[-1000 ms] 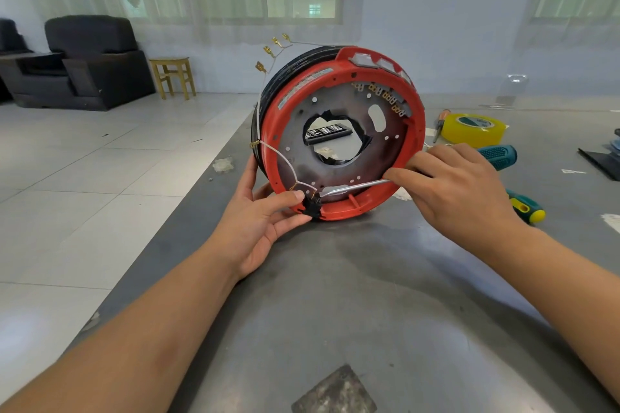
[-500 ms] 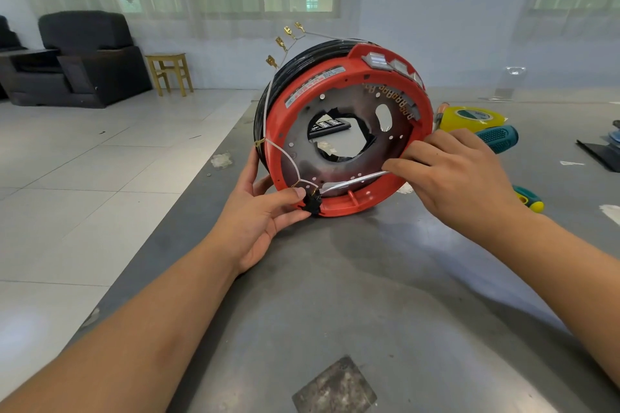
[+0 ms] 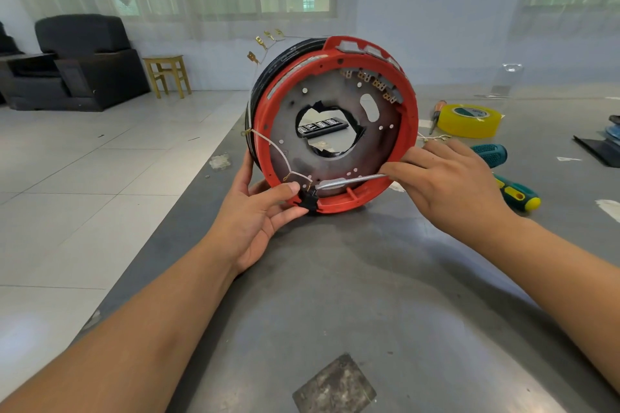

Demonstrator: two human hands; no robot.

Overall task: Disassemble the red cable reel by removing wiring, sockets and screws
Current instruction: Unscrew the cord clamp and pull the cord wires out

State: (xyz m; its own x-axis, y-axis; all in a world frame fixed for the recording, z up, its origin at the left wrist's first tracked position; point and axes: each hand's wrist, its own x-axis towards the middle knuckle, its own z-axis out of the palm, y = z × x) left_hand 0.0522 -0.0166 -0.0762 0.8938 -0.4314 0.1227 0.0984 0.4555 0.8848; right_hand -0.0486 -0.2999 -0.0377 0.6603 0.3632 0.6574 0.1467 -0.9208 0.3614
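The red cable reel (image 3: pixel 407 100) stands on its edge on the grey table, its open face with a bare metal plate toward me and black cable wound behind. My left hand (image 3: pixel 258 211) cups the reel's lower left rim, and its thumb and forefinger pinch a small black part (image 3: pixel 310 199) at the rim. White wires (image 3: pixel 271 144) with brass terminals run from that part up the plate. My right hand (image 3: pixel 446 181) grips a silver tool shaft (image 3: pixel 349 180) whose tip lies against the black part. More brass terminals (image 3: pixel 265 42) stick up above the reel.
A yellow tape roll (image 3: pixel 469 121), a teal-handled screwdriver (image 3: pixel 489 154) and a teal-and-yellow screwdriver (image 3: pixel 518 193) lie right of the reel. A black strip (image 3: pixel 322 127) shows through the reel's centre hole. The table's left edge drops to a tiled floor.
The view shifted slightly. Both hands hold the same places; the tool tip stays at the black part.
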